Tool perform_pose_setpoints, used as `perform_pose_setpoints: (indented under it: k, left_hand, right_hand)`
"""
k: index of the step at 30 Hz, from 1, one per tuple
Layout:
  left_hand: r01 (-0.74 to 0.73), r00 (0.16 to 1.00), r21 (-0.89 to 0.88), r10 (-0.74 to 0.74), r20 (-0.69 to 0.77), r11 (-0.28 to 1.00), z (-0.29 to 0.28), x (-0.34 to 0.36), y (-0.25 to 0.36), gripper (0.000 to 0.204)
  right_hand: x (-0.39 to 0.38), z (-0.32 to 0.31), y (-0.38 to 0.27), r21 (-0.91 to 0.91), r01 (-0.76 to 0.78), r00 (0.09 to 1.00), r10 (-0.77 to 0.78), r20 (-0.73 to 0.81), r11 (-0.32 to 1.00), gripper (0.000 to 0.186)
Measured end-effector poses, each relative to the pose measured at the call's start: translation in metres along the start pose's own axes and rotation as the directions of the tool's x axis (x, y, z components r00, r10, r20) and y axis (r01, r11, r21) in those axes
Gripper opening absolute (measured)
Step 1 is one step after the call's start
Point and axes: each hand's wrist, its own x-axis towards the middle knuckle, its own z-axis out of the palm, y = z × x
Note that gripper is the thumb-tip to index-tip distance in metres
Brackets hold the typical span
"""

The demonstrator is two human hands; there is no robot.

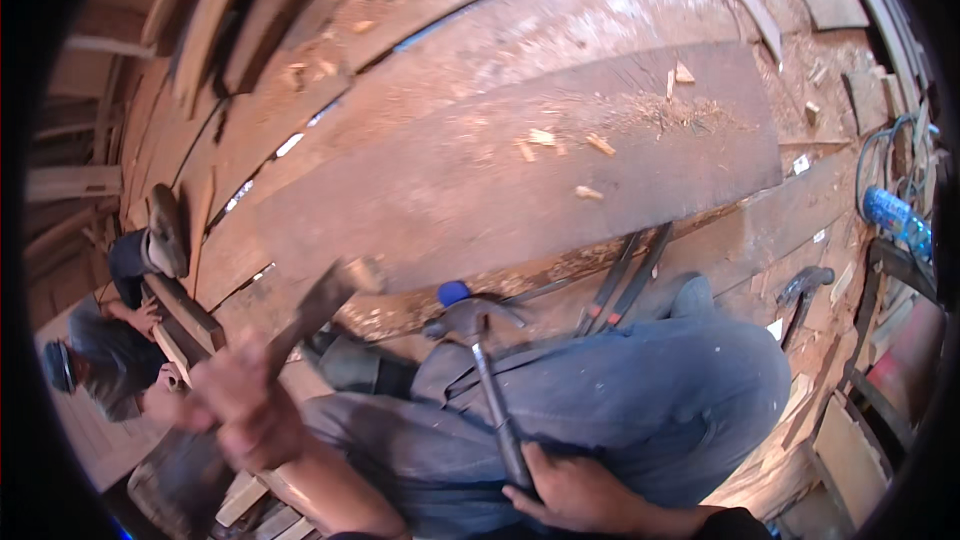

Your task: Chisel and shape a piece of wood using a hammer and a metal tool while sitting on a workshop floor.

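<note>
My left hand (pixel 250 405), blurred, is closed on a dark flat piece (pixel 310 325) that slants up-right toward a small pale wooden bit (pixel 362 275); I cannot make out exactly what the piece is. My right hand (pixel 570 490) grips the black handle of a claw hammer (pixel 485 380), which lies across my bent jeans-clad leg (pixel 650 390) with its head upward. Just behind that head is a round blue object (pixel 452 293). A wide plank (pixel 420 200) with scattered chips lies in front of me.
A co-worker (pixel 110 360) crouches at left beside wooden lengths, hands on them. Long dark-handled tools (pixel 630 280) lie beyond my leg. A second hammer (pixel 805 290), a blue plastic bottle (pixel 897 220) and a cable are at right. Loose boards (pixel 210 30) line the top left.
</note>
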Motion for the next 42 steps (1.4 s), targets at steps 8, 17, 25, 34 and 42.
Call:
perform_pose_setpoints:
  k: [8, 17, 25, 34, 42]
  left_hand:
    - [0.108, 0.986, -0.388, -0.147, -0.073, 0.915, -0.022, 0.043, 0.005, 0.023]
    - [0.147, 0.972, -0.275, -0.190, -0.137, 0.950, -0.012, 0.035, -0.024, 0.019]
    - [0.112, 0.993, -0.061, -0.113, -0.018, 0.992, 0.040, 0.015, -0.016, 0.025]
    - [0.220, 0.956, -0.119, -0.189, 0.226, 0.968, 0.033, 0.015, -0.003, 0.019]
    - [-0.056, 0.986, -0.164, 0.029, -0.162, 0.985, -0.006, 0.017, 0.032, 0.021]
  right_hand:
    - [0.004, -0.092, 0.006, 0.356, -0.128, 0.898, -0.044, 0.437, 0.926, 0.067]
    - [0.012, -0.082, 0.015, 0.395, -0.067, 0.932, -0.084, 0.352, 0.916, 0.062]
    - [0.000, -0.046, 0.011, 0.302, -0.073, 0.961, -0.015, 0.277, 0.951, 0.059]
    - [0.002, -0.038, 0.010, 0.197, 0.074, 0.990, -0.096, 0.104, 0.978, 0.064]
    - [0.006, -0.008, 0.006, 0.166, 0.116, 0.986, -0.094, -0.135, 0.979, 0.068]
